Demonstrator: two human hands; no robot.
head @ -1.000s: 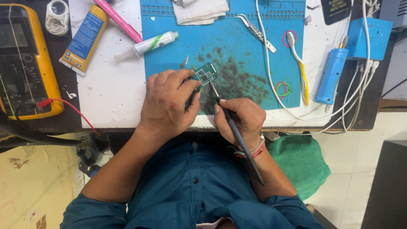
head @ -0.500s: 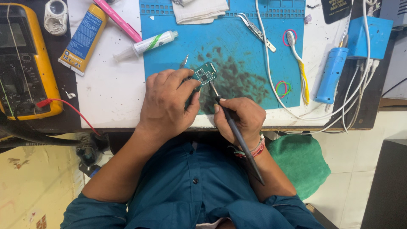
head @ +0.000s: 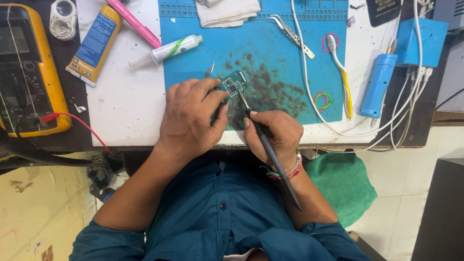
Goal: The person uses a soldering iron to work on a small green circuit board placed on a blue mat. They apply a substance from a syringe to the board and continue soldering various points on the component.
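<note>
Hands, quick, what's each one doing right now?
Left hand: closed on the small green circuit board, pinning it to the blue mat.
Right hand: closed around a dark soldering iron.

A small green circuit board [head: 234, 84] lies flat on the blue mat. A thin dark tool [head: 270, 154] leans with its tip touching the board.

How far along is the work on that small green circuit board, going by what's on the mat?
Done: the circuit board lies bare on the stained blue mat, tweezers set aside. In hand: the left hand pins the board while the right hand holds a dark pen-shaped tool, tip at the board. Left: the work at the tip looks unfinished; nothing shows reassembly.
</note>
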